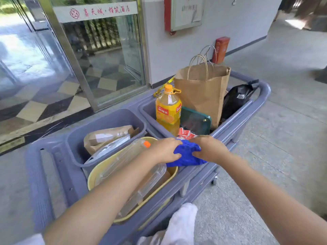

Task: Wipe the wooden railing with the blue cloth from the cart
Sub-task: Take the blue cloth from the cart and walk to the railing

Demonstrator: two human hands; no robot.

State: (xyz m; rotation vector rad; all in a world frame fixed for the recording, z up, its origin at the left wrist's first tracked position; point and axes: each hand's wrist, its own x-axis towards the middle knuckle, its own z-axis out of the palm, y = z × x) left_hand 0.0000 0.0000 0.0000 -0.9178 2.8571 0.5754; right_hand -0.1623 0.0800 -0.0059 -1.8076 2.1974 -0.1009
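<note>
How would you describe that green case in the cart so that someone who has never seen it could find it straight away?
Start at the grey cart and look in its far compartment, where a tall brown paper bag stands. The green case leans in front of that bag, just right of the orange juice bottle. It is the only dark green, flat, glossy thing there, with a small brass stud near one corner.

Blue cloth (185, 154), grey-lilac cart (247, 110), orange-capped juice bottle (168, 105) — brown paper bag (203, 92), checkered floor (53, 96).

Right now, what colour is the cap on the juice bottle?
Orange, matching the juice bottle; its cap shows clearly in the head view.
</note>
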